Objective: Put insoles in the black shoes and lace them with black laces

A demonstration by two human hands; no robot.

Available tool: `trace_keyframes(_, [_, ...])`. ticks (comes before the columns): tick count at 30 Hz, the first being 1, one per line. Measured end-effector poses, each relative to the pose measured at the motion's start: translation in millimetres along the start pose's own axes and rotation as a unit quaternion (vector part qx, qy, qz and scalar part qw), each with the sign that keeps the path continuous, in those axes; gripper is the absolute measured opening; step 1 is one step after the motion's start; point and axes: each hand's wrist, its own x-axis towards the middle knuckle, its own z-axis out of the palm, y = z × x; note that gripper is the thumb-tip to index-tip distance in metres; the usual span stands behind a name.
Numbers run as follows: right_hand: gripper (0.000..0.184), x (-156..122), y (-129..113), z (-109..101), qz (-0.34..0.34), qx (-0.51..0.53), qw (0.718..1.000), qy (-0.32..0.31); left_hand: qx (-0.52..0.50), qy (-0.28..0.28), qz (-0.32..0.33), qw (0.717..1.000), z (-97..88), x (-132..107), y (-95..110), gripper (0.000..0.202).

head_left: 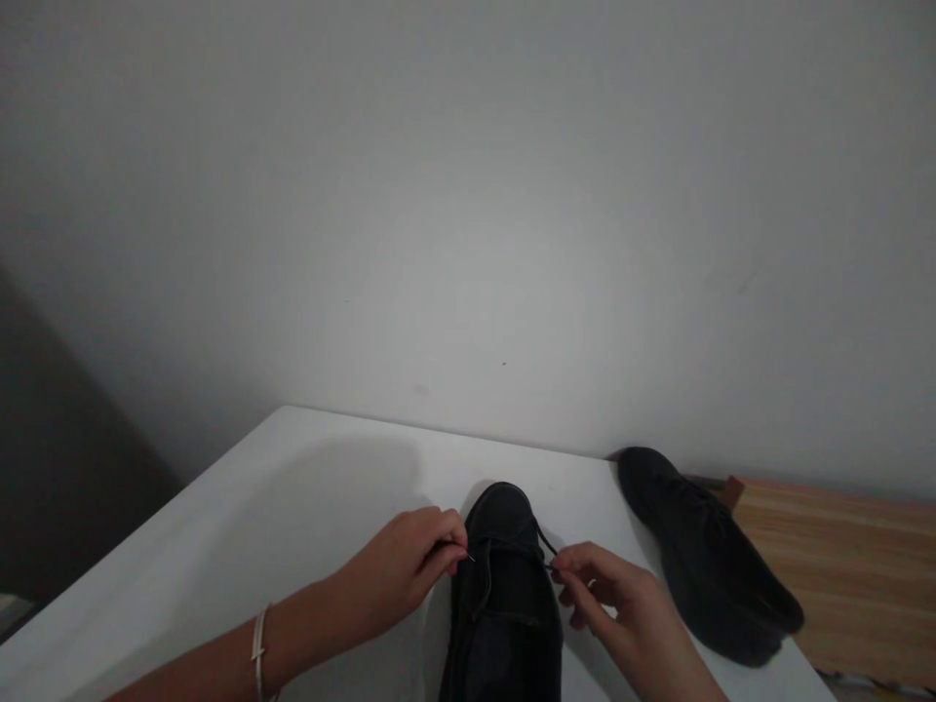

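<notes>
A black shoe [503,595] stands on the white table [278,507], toe pointing away from me. My left hand [406,565] pinches one end of its black lace [537,548] at the shoe's left side. My right hand [610,600] pinches the other end of the lace at the right side. The lace runs across the top of the shoe between the two hands. A thin bracelet [258,651] is on my left wrist.
A second black shoe [706,556] lies at the table's right edge, partly over a wooden surface [848,575]. A plain grey wall [468,214] stands right behind the table. The table's left edge drops to a dark floor area [65,487].
</notes>
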Motion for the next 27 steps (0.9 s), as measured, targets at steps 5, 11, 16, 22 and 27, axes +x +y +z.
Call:
trace_keyframes(5, [0.023, 0, -5, -1, -0.057, -0.073, 0.995, 0.037, 0.011, 0.013, -0.014, 1.0, 3.7, -2, 1, 0.013])
trace_keyframes(11, [0.021, -1, 1, -1, -0.074, -0.097, 0.992, 0.022, -0.002, 0.024, -0.015, 1.0, 11.5, 3, 4, 0.011])
trace_keyframes(16, [0.019, -4, -7, 8, -0.076, -0.095, 0.991, 0.046, 0.013, 0.085, 0.053, 0.995, 16.4, 4, 1, 0.011])
trace_keyframes(22, [0.018, -5, -8, 11, -0.107, -0.113, 0.984, 0.085, 0.045, 0.074, 0.046, 0.995, 13.9, 1, 3, 0.015])
trace_keyframes(27, [0.019, -6, -8, 9, -0.141, -0.14, 0.974, 0.104, 0.049, 0.032, 0.039, 0.998, 11.8, -3, 7, 0.022])
